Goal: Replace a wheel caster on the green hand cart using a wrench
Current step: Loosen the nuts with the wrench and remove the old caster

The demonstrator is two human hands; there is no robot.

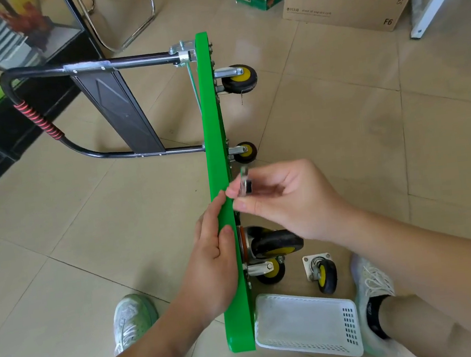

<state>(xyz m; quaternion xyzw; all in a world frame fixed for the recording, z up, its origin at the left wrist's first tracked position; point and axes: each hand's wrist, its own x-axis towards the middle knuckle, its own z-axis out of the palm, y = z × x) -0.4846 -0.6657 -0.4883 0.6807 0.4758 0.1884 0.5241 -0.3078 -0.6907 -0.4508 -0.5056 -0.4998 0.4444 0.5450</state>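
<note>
Head view: my left hand (pixel 213 256) grips green cart (pixel 214 122) edge; right hand (pixel 286 202) pinches blurred metal piece (pixel 243 183) just beside cart's underside.

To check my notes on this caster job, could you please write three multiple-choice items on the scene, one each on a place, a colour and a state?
1. Where does the loose caster lie?
A. On the floor beside the white basket.
B. Inside the basket.
C. On a shelf.

2. What colour are the wheel hubs?
A. Red.
B. Yellow.
C. Blue.

3. What is the left hand doing?
A. Hanging free.
B. Lifting the basket.
C. Gripping the green cart by its edge.

Answers:
1 A, it rests on tile next to the basket's rim.
2 B, every visible hub is yellow.
3 C, its fingers wrap the platform's edge, while the right hand pinches a small metal piece.
</note>
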